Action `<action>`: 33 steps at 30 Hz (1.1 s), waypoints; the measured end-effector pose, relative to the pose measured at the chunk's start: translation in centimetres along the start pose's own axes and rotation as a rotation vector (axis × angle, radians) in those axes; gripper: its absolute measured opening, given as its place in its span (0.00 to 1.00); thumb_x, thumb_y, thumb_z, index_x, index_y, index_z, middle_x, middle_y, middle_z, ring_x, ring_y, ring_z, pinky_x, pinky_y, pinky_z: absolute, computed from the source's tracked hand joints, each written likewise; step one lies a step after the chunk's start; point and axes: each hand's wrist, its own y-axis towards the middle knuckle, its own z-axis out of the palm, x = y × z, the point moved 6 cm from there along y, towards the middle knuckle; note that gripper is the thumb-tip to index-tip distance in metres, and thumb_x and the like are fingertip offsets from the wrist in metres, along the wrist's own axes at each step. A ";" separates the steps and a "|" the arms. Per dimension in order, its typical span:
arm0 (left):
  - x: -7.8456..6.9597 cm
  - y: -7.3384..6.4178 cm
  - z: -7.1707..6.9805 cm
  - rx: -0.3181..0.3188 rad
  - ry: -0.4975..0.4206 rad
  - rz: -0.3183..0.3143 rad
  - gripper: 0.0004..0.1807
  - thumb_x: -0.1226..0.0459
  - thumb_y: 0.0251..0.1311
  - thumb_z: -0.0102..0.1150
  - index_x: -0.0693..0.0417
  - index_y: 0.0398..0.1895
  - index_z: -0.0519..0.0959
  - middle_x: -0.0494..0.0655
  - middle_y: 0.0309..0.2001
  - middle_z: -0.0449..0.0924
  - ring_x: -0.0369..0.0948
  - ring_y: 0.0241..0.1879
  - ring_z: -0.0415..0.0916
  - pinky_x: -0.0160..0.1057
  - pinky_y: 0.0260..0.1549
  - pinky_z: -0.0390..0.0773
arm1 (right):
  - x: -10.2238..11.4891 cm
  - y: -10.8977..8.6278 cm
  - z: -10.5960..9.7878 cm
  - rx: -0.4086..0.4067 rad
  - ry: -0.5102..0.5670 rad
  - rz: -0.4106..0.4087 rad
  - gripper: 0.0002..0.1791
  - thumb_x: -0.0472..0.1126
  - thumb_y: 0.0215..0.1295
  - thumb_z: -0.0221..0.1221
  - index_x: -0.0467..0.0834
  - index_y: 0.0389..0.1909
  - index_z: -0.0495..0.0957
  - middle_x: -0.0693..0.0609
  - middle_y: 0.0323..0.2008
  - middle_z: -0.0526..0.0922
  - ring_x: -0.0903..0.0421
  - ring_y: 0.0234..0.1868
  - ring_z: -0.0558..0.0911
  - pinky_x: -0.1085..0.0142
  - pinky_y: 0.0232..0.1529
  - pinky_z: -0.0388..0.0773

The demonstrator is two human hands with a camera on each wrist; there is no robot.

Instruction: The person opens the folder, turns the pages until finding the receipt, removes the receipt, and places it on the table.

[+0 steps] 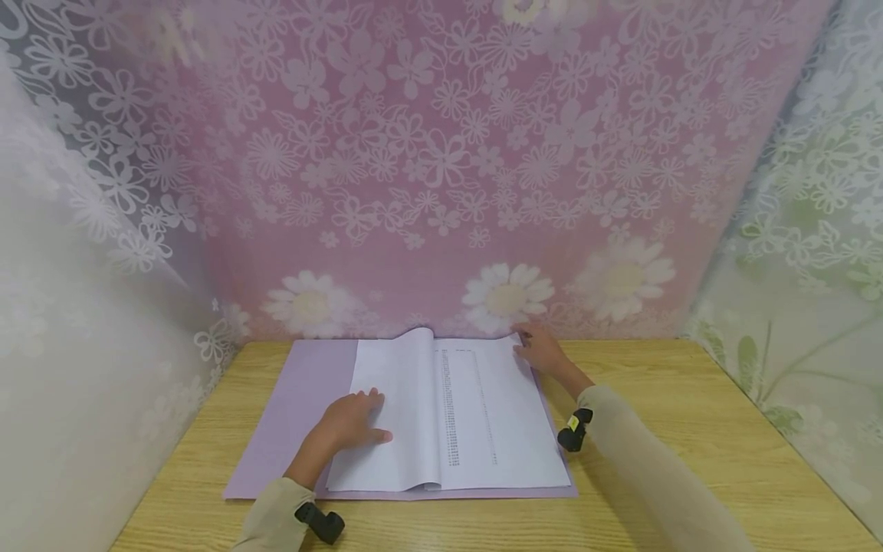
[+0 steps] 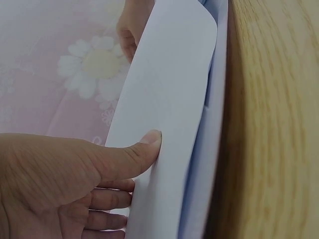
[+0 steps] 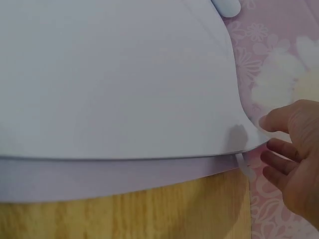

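A lilac folder (image 1: pixel 313 399) lies spread on the table, with white pages (image 1: pixel 395 429) turned over to its left side. A printed sheet (image 1: pixel 507 414) bearing columns of small text is on the right. My left hand (image 1: pixel 350 420) rests on the turned pages, its thumb (image 2: pixel 152 137) lying along the paper and its fingers extended. At the far right corner of the printed sheet is my right hand (image 1: pixel 543 351). In the right wrist view, the paper's corner reaches to the fingertips (image 3: pixel 273 144), with a gap below the thumb (image 3: pixel 271 119).
The folder sits on a wood-grain table (image 1: pixel 635 460), close to its back edge. A pink flowered curtain (image 1: pixel 441 192) hangs directly behind, with pale flowered sheeting on the left (image 1: pixel 90 345) and right (image 1: pixel 821 307). Black wrist cameras (image 1: pixel 320 523) are strapped over both sleeves.
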 end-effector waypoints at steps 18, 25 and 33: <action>-0.1 0.1 -0.2 0.011 -0.013 0.016 0.43 0.49 0.56 0.73 0.63 0.71 0.71 0.65 0.71 0.69 0.63 0.71 0.67 0.61 0.69 0.68 | 1.4 0.3 -1.2 -0.029 0.108 -0.012 0.24 0.26 0.65 0.61 0.31 0.63 0.76 0.30 0.62 0.77 0.32 0.55 0.82 0.45 0.52 0.84; -0.1 -0.1 -0.3 0.012 -0.008 0.003 0.43 0.49 0.56 0.74 0.62 0.70 0.72 0.65 0.71 0.69 0.63 0.71 0.66 0.61 0.68 0.68 | 1.8 0.2 -1.0 -0.015 0.104 -0.057 0.24 0.27 0.64 0.62 0.31 0.62 0.77 0.29 0.59 0.79 0.31 0.57 0.80 0.42 0.56 0.82; 0.0 -0.1 -0.1 0.009 -0.008 0.000 0.42 0.49 0.57 0.73 0.62 0.70 0.72 0.64 0.72 0.69 0.62 0.72 0.66 0.61 0.69 0.68 | 1.7 0.0 -0.8 -0.006 0.152 -0.103 0.24 0.25 0.62 0.63 0.28 0.61 0.76 0.27 0.53 0.80 0.30 0.54 0.81 0.39 0.58 0.79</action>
